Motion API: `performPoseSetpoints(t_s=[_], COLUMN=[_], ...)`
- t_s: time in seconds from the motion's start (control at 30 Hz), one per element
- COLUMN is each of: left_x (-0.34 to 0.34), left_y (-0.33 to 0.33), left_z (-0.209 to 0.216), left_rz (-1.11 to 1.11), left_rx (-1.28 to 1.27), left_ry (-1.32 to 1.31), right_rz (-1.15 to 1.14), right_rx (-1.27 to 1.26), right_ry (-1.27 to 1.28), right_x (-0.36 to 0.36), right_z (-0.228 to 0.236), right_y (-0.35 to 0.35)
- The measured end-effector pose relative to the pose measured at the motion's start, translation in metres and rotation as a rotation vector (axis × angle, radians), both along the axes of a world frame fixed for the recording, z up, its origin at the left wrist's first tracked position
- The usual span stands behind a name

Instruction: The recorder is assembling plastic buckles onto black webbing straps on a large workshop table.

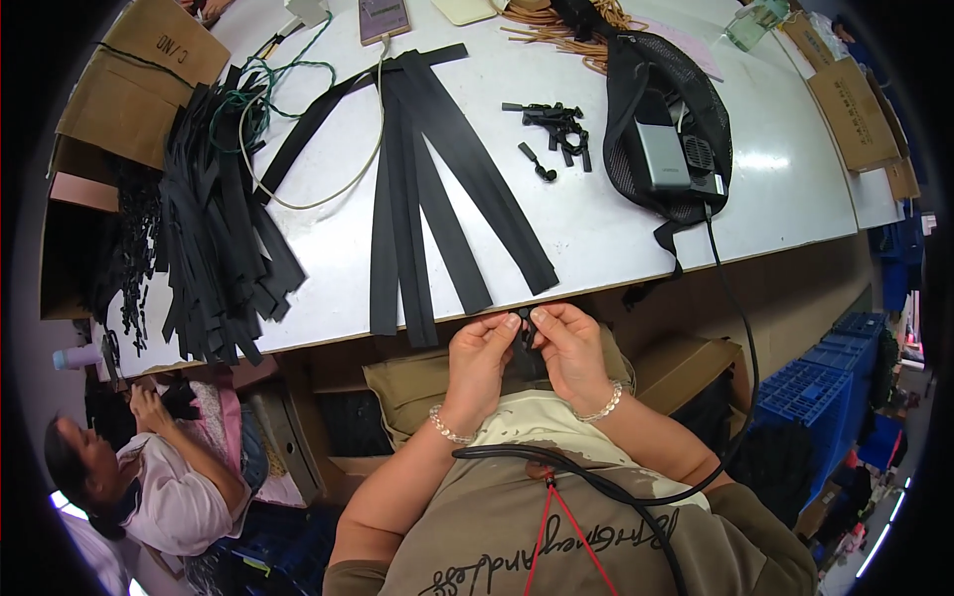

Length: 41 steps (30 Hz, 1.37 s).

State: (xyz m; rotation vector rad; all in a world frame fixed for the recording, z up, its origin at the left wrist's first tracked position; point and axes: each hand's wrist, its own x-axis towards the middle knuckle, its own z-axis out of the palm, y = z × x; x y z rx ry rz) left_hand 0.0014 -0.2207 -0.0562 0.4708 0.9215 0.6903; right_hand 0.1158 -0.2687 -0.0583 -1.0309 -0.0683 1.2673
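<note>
Just past the front edge of the table, my left hand and my right hand meet in front of my body. The thumb and forefinger of each are pinched on a small black piece, which sits between the fingertips and is partly covered by them. It resembles the small black pull-like pieces heaped on the table, each with a short tab. One single such piece lies beside that heap. Long flat black strips fan out to the left, some ends reaching the table edge close to my hands.
A thick bundle of black strips hangs at the left by a cardboard box. A black mesh bag with a grey device stands right; its cable runs to me. A co-worker sits at left. Blue crates stand right.
</note>
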Motion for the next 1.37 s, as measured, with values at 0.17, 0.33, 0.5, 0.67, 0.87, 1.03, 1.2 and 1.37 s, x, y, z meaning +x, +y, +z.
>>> performPoseSetpoints(t_s=[0.17,0.33,0.5,0.67,0.87,1.03,1.2,1.37], left_x=[-0.001,0.000,-0.001,-0.008,-0.010,-0.012,-0.011,-0.011], left_y=[0.002,0.004,0.002,-0.006,-0.008,-0.007,-0.008,-0.008], left_z=[-0.004,-0.001,0.005,0.014,0.020,0.025,0.025,0.024], left_rz=[-0.013,-0.022,-0.013,-0.029,-0.039,-0.074,-0.063,-0.074], left_rx=[-0.033,-0.045,0.021,0.317,0.700,0.798,0.782,0.763], left_ry=[-0.061,-0.076,0.028,0.137,0.142,0.127,0.101,0.108], right_rz=[-0.052,-0.042,0.154,0.257,0.187,0.145,0.140,0.147], right_rx=[-0.003,-0.011,-0.001,0.091,0.385,0.436,0.443,0.444], right_ry=[0.013,0.008,-0.027,-0.123,-0.719,-0.861,-0.873,-0.852], right_x=[-0.004,-0.003,0.012,0.020,0.021,0.021,0.020,0.020], right_z=[0.000,0.000,-0.003,0.010,0.025,0.032,0.034,0.033], right_y=[0.004,0.003,0.003,-0.009,-0.014,-0.015,-0.015,-0.016])
